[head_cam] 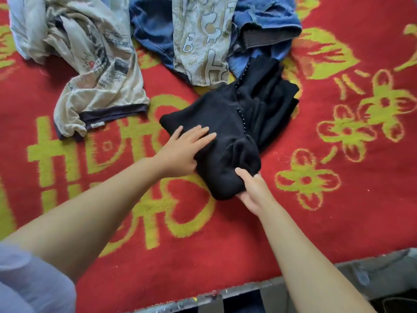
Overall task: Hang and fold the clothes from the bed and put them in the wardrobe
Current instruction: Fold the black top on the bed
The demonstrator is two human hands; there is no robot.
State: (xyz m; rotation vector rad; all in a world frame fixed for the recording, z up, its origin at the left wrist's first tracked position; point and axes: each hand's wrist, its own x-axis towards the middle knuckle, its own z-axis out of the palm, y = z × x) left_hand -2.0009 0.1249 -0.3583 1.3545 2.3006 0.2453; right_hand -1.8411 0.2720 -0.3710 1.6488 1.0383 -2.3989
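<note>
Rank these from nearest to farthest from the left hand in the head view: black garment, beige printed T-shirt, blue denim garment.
1. Black garment: the left hand rests flat on its left part.
2. Beige printed T-shirt: up and to the left.
3. Blue denim garment: along the top edge, farthest.

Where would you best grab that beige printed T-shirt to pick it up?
Probably at the dark hem band of the beige printed T-shirt, coming from the near side. That edge lies fairly flat and faces the person, while the far end is bunched up.
</note>
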